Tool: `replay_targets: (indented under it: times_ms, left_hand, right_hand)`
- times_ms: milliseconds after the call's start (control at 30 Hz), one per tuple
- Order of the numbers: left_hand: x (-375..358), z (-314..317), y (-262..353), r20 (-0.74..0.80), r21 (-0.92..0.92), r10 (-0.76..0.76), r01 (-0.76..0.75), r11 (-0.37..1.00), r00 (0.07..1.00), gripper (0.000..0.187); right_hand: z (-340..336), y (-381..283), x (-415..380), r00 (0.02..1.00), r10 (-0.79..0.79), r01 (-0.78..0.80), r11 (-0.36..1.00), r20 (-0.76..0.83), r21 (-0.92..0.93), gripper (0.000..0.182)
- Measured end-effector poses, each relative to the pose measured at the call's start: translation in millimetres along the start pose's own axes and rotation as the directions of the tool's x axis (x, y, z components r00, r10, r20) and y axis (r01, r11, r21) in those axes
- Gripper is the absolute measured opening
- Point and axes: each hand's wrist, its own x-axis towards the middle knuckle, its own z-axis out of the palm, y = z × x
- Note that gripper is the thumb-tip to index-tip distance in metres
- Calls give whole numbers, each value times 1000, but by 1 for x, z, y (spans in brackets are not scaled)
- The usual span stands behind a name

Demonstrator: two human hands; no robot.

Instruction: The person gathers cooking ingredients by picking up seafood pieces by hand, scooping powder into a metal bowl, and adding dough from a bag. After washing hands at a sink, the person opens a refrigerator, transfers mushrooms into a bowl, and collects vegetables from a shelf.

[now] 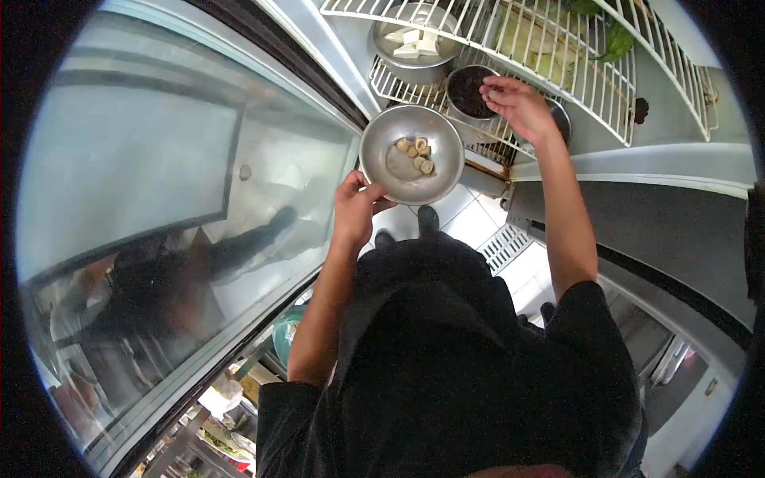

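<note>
My left hand (361,209) grips the near left rim of a steel bowl (382,175). Several light brown, round pieces (417,151) lie inside it. Over the right side of a small round container (458,76), on a wire shelf, is my right hand (514,105), its fingers pinched together. Dark contents (468,92) fill that container. Whether anything is between those fingertips is too small to tell.
Behind the steel bowl, a pot (414,72) holds white blocks (418,44). Wire racks (558,95) carry pale green items and a leafy vegetable (617,41). A glass door (159,151) stands at the left. Below are floor tiles and a drain grate (504,247).
</note>
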Motion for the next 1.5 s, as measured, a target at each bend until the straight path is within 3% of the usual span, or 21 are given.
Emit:
replay_targets:
  times_ms: [67, 133, 200, 267, 367, 433, 467, 533, 633, 667, 767, 867, 967, 1000, 1033, 1100, 1233, 1500]
  left_hand:
    - [3, 1, -4, -2, -9, 7, -7, 1000, 1000, 12]
    - [6, 0, -8, 6, -32, 16, -16, 999, 1000, 13]
    - [6, 1, -8, -7, -58, -14, 13, 998, 1000, 17]
    - [8, 2, -6, -1, -63, -37, 37, 997, 999, 19]
    - [14, 12, -4, 16, -34, -40, 40, 999, 999, 20]
    - [5, 17, 3, -18, 17, -41, 42, 999, 999, 21]
    - [6, 16, 0, 2, 4, -50, 50, 999, 999, 20]
    - [7, 15, -2, -3, 5, -49, 49, 999, 999, 20]
    - [10, 15, -3, 10, 5, -39, 39, 999, 999, 19]
    - [9, 16, -1, 9, 10, -36, 36, 999, 999, 19]
    - [9, 16, -1, 3, -1, -24, 24, 1000, 1000, 19]
    - [8, 15, -2, -20, 4, -28, 28, 1000, 999, 14]
    - [9, 19, 0, -20, 14, -30, 30, 999, 999, 11]
    - [8, 19, 1, -12, 17, -30, 30, 999, 999, 11]
    - [8, 20, 3, -19, 24, -39, 39, 999, 999, 11]
    - [8, 23, 7, -25, 43, -59, 60, 997, 998, 12]
    - [11, 24, 7, 2, -13, -46, 46, 999, 999, 19]
    - [12, 25, 8, 38, -26, -52, 53, 998, 998, 18]
  right_hand:
    - [5, 4, -1, 1000, -7, 5, 998, -25, -56, 25]
    - [31, 0, -13, 996, -43, 11, 926, -76, -378, 26]
    - [67, 5, -32, 986, -151, 73, 771, -71, -632, 30]
    - [88, 29, -41, 956, -230, 290, 635, 183, -716, 25]
    - [95, 24, -40, 947, -284, 267, 437, 150, -859, 26]
    - [70, 20, -11, 891, -439, 232, 226, 113, -946, 22]
    - [63, 13, 3, 913, -399, 178, 196, 87, -964, 24]
    - [40, 16, 34, 903, -401, 139, -72, 156, -988, 24]
    - [12, 36, 71, 903, -284, 249, -265, 322, -932, 22]
    - [14, 35, 75, 959, -181, 163, -274, 218, -948, 22]
    - [17, 30, 78, 978, -171, 72, -273, 122, -959, 22]
    - [12, 22, 71, 964, -234, 88, -174, 128, -981, 19]
    - [4, 11, 59, 886, -435, 209, 61, 163, -976, 18]
    - [10, -2, 52, 972, -235, 64, 275, -3, -959, 20]
    - [8, -2, 50, 986, -149, 20, 529, -70, -849, 22]
    - [4, -4, 42, 989, 55, -110, 890, -134, -443, 25]
    - [-4, -2, 31, 996, 84, -83, 990, 7, -110, 28]
    - [6, -4, 13, 999, 45, -44, 995, -7, 95, 29]
